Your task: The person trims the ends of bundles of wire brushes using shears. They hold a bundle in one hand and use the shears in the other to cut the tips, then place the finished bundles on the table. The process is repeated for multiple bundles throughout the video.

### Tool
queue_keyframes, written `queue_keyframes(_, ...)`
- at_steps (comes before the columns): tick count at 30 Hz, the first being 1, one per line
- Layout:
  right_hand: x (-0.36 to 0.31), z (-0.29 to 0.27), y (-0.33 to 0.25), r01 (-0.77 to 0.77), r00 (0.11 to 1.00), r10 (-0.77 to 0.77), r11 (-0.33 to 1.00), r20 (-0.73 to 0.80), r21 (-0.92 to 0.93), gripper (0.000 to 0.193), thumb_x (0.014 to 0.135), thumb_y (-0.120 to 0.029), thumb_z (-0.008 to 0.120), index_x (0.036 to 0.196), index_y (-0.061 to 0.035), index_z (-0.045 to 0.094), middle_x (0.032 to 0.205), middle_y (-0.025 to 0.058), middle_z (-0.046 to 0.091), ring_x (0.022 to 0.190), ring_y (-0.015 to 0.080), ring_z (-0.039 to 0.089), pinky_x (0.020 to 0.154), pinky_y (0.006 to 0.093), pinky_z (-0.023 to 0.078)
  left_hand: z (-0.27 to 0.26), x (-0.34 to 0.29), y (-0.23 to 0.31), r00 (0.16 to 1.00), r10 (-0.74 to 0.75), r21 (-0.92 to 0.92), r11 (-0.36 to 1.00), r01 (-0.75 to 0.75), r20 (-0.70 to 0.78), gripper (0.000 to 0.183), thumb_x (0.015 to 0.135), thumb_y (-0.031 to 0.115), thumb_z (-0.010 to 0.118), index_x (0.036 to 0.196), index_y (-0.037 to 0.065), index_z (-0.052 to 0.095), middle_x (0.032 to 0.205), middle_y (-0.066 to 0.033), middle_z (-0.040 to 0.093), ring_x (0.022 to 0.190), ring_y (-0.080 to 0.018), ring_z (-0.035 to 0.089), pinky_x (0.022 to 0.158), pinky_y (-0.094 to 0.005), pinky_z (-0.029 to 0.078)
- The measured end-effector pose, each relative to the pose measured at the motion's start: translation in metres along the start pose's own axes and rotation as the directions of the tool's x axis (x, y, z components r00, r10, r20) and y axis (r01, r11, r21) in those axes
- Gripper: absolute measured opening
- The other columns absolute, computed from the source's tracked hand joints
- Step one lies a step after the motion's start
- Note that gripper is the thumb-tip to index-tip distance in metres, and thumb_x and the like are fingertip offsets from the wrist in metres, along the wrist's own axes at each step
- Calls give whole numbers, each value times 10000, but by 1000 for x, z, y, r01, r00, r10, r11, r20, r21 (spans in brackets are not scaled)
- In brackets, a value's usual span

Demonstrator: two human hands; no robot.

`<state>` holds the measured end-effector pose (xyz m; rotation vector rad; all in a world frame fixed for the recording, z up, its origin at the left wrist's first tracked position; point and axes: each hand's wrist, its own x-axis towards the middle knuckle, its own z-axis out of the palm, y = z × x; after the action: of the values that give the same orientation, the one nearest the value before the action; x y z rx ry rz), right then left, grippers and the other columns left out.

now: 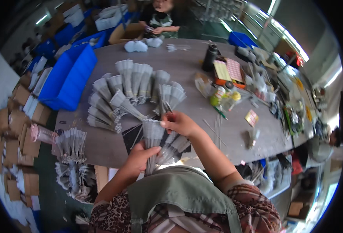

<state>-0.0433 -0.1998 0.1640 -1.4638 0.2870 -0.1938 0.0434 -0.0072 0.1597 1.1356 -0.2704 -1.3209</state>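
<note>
My left hand is closed around the narrow lower part of a bundle of thin grey-white sticks, which fans out upward. At the bundle's upper right edge, my right hand has its thumb and fingers pinched together. A slender metallic thing seems to stick up from those fingers, too small to name. Just right of the held bundle, more grey bundles lie under my right wrist. A dark mat shows beneath my hands. Beyond them, several similar bundles are spread in an arc on the table.
A blue bin stands at the table's left edge, near more bundles. On the right are a black bottle, an orange box, a green pen and loose rods. Across the table sits another person.
</note>
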Motion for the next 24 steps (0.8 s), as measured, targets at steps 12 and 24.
queue_keyframes(12,10,15,-4,-38,999,37,999,38,9,274,784,-251,697,722,-96,479,627,-46,475,582,57,458,542,208,373,-18,-3,-7,998,65,-86,994,-64,8,224,791,14,618,974,-6,489,805,-60,556,687,-133,564,639,-276,479)
queue_keyframes(24,27,24,-17,29,996,-31,999,83,28,209,806,-178,673,743,-89,495,634,-38,488,586,56,476,557,205,397,-28,-7,11,994,111,-81,991,-110,-1,278,796,17,618,1028,-27,473,853,-85,572,730,-152,590,678,-301,508)
